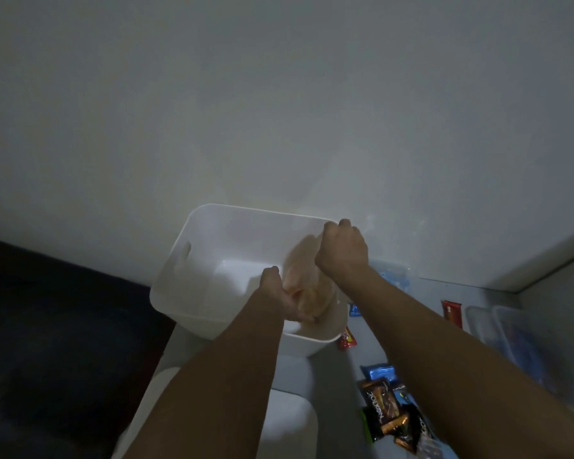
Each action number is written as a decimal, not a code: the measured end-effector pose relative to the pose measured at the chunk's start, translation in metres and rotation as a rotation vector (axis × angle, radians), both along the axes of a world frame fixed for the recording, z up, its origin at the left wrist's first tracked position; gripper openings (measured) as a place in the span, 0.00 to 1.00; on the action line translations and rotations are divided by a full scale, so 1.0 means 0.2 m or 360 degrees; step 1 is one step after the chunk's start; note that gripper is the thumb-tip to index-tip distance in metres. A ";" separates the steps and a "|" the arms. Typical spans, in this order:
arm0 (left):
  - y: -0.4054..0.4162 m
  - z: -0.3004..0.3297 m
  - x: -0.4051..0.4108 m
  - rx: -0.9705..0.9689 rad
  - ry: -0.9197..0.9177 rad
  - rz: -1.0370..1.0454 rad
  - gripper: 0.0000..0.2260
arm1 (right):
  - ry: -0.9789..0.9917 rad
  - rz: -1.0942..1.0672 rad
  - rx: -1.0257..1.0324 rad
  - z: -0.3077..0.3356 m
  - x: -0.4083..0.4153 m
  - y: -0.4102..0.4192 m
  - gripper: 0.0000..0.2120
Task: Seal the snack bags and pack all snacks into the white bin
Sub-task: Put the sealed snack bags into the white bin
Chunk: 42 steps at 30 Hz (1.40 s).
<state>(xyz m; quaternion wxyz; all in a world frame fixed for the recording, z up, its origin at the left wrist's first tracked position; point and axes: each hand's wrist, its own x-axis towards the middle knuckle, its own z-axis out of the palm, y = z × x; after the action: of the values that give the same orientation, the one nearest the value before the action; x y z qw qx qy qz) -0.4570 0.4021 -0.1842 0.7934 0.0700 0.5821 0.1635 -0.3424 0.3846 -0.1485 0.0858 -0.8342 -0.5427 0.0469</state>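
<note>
The white bin stands tilted against the wall at the table's left end. Over its right half hangs a clear snack bag with pale orange contents, blurred. My left hand holds the bag's lower end from the left. At the bag's top my right hand grips it with curled fingers, just above the bin's far right rim. Loose snacks lie on the table to the right: dark Nextar packets, a blue packet and red packets.
Another red packet and clear plastic containers sit at the right. A blue wrapper lies behind my right forearm. A dark surface drops away on the left. The wall rises straight behind the bin.
</note>
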 end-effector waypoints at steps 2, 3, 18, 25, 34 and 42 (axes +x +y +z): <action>0.00 0.00 0.00 -0.0006 -0.0057 0.0038 0.26 | 0.0009 -0.0027 -0.0058 0.01 0.01 0.01 0.16; 0.01 0.01 0.00 0.0022 -0.0076 0.0066 0.25 | -0.0010 -0.0028 -0.0080 0.02 0.02 0.01 0.16; -0.01 -0.01 0.04 0.0193 0.0036 -0.0201 0.25 | 0.0341 -0.0029 0.0031 0.05 0.10 -0.05 0.16; -0.08 0.21 0.06 0.0673 0.0438 -0.0456 0.18 | 0.0528 -0.0017 0.0111 0.17 0.24 -0.25 0.15; -0.34 0.42 0.25 0.1316 0.0547 -0.0775 0.14 | 0.0734 -0.0146 -0.0086 0.29 0.45 -0.70 0.13; -0.71 0.39 0.47 0.1583 0.0565 -0.1320 0.09 | 0.0880 -0.0438 -0.0228 0.20 0.63 -1.16 0.13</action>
<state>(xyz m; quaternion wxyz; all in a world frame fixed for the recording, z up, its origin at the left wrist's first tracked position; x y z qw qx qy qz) -0.3638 0.2606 -0.1055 0.5560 0.6709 0.4840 0.0800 -0.2162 0.1525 -0.1088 0.1768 -0.8593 -0.3763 0.2980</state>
